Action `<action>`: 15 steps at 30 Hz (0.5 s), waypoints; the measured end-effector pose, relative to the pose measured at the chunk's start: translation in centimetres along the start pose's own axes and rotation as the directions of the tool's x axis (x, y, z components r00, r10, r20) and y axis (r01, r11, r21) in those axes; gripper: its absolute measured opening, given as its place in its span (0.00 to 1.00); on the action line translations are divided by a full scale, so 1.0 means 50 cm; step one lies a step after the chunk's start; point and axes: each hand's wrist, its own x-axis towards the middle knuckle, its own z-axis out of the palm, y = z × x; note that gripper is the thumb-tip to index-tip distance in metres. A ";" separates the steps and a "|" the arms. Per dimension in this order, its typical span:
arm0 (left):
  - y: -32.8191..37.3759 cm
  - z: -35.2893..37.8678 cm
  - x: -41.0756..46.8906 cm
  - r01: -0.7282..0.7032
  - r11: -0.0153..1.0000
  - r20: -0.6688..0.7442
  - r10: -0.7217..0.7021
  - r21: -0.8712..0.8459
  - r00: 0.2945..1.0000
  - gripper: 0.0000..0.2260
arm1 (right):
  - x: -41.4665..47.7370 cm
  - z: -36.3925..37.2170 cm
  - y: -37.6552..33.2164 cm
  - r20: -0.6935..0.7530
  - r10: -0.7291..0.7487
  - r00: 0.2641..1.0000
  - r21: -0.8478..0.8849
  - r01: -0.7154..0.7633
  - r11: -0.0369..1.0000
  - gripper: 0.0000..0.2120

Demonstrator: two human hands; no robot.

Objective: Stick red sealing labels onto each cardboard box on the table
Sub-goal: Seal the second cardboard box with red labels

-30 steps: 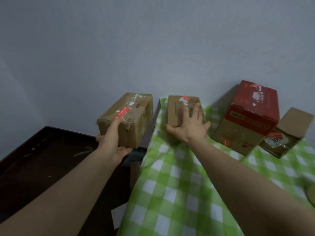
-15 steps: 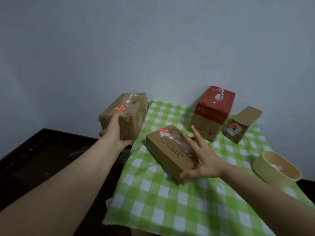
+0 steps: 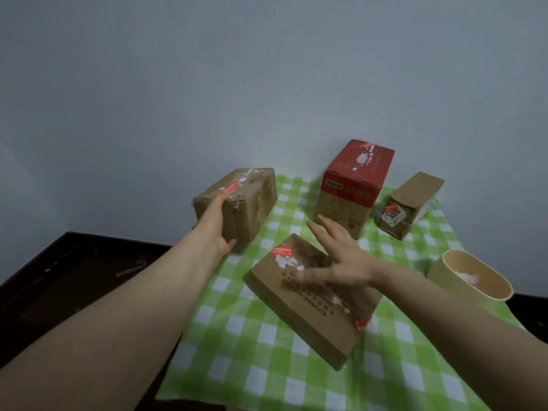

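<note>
Now, left hand [image 3: 214, 225]: grips the taped box [image 3: 255, 203].
Right hand [image 3: 341, 259]: fingers spread, relaxed, over the flat box [image 3: 299, 317].

Our left arm reaches out long and nearly straight, ending left of and beyond the flat box [image 3: 320, 318]. There the left grip [image 3: 215, 225] clasps the near end of a taped box [image 3: 252, 209], fingers over its top edge and thumb at its lower corner. Our right arm comes in from the right of the flat box. The right grip [image 3: 344, 262] is spread wide above that box's top, thumb pointing away from us. Its fingers [image 3: 311, 275] are smeared by blur; they may be brushing the cardboard.
</note>
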 end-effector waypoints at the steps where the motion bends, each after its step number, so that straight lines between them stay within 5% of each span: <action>1: -0.003 0.013 0.012 -0.008 1.000 0.007 0.008 0.027 1.000 0.28 | 0.023 -0.003 -0.006 -0.048 -0.006 0.999 0.018 0.007 1.000 0.53; 7: -0.007 0.104 0.085 -0.028 0.996 0.043 0.025 0.081 0.999 0.16 | 0.128 0.007 0.015 -0.200 0.011 0.980 -0.016 -0.015 1.000 0.42; 15: -0.017 0.163 0.147 -0.058 0.982 0.194 0.022 0.181 0.981 0.33 | 0.148 0.026 0.057 -0.259 0.088 0.962 0.102 -0.063 0.993 0.37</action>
